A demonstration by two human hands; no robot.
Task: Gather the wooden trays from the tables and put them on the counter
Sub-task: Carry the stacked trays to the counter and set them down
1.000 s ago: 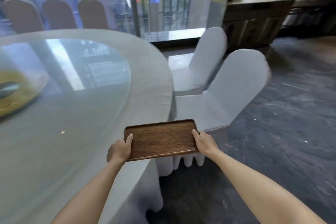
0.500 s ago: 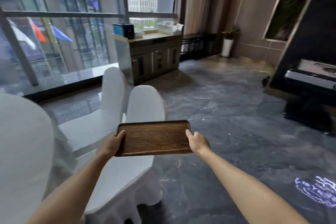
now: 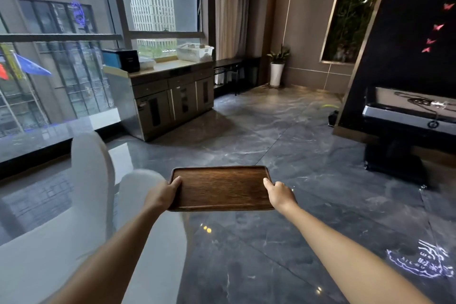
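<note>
A dark brown wooden tray (image 3: 220, 186) is held level in front of me, above the dark marble floor. My left hand (image 3: 162, 194) grips its left short edge with the thumb on top. My right hand (image 3: 280, 192) grips its right short edge the same way. The tray carries nothing. A brown cabinet with a light counter top (image 3: 170, 66) stands by the window, ahead and to the left.
White-covered chairs (image 3: 91, 175) stand at the lower left beside me. On the counter sit a black and blue box (image 3: 122, 59) and a white basket (image 3: 195, 52). A potted plant (image 3: 277, 66) is in the far corner. A dark stand (image 3: 399, 155) is at the right.
My view has swung right, away from the round glass-topped table, toward the open floor and the cabinet. Both hands have kept the tray in the same grip.
</note>
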